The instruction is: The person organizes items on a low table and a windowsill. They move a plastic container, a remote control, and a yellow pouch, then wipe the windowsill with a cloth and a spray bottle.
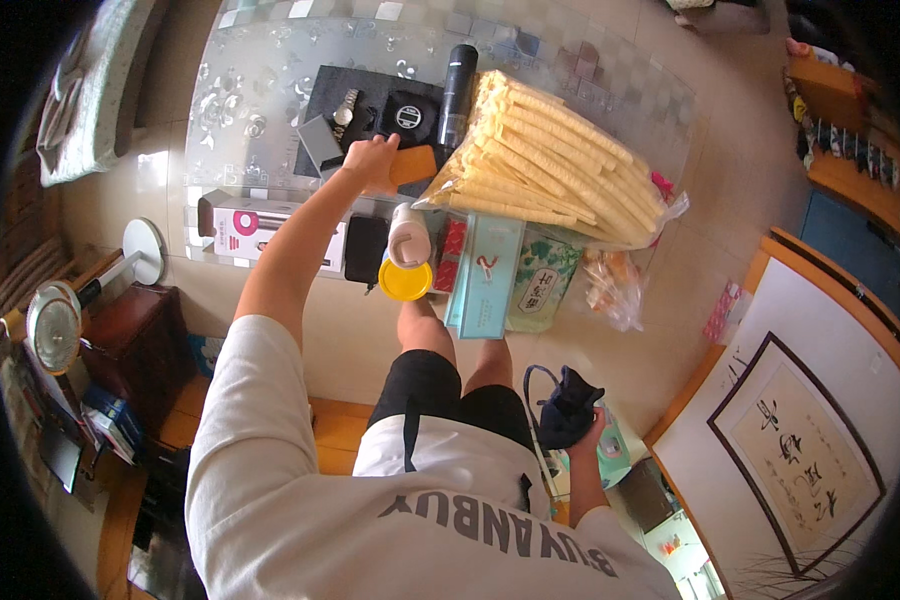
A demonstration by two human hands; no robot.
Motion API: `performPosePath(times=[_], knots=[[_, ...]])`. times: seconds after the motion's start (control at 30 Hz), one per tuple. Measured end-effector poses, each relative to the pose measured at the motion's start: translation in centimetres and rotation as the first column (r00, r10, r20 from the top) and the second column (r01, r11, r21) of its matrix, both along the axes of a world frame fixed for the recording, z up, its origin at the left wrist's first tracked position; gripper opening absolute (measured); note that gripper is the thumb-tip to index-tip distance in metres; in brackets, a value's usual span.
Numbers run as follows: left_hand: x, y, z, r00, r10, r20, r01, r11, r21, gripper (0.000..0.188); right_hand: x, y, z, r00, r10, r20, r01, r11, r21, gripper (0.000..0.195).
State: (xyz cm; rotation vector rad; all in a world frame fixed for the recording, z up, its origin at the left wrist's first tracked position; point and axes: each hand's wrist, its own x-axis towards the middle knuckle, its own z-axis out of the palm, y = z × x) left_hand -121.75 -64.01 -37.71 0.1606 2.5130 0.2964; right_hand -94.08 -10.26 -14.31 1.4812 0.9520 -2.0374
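Note:
My left hand (373, 163) reaches over the glass-topped table (225, 90) and grips the left end of a flat orange-brown case (413, 165). Just beyond it, on a dark mat (330, 86), are a metal-band wristwatch (345, 109), a round-faced black device (409, 115) and a small grey box (319, 142). A black cylindrical bottle (459, 90) lies to their right. Low at my right side, my right hand (591, 433) holds a dark blue fabric pouch (566, 409) with a cord loop; its fingers are partly hidden.
Near the table's front edge are a white carton (277, 229), a black zip case (366, 249), a white bottle (409, 236), a yellow lid (405, 280) and light-blue boxes (487, 277). A large bag of yellow sticks (562, 165) covers the right side. A fan (54, 328) stands left.

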Motion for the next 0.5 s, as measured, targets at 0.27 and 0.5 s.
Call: performPosePath(times=[0.27,0.5], knots=[[2.9,-4.1,10.1,0.676,0.736,-0.032,-0.65,0.617,0.443,0.079,-3.4,1.9,-0.2,0.97,0.105,-0.22,-0.15,0.969,-0.197,0.059],[12.7,2.8,29.1,0.361,0.914,-0.185,-0.534,0.365,0.762,0.079,-12.2,-1.1,0.9,0.92,0.3,-0.251,-0.36,0.901,-0.243,0.06]])
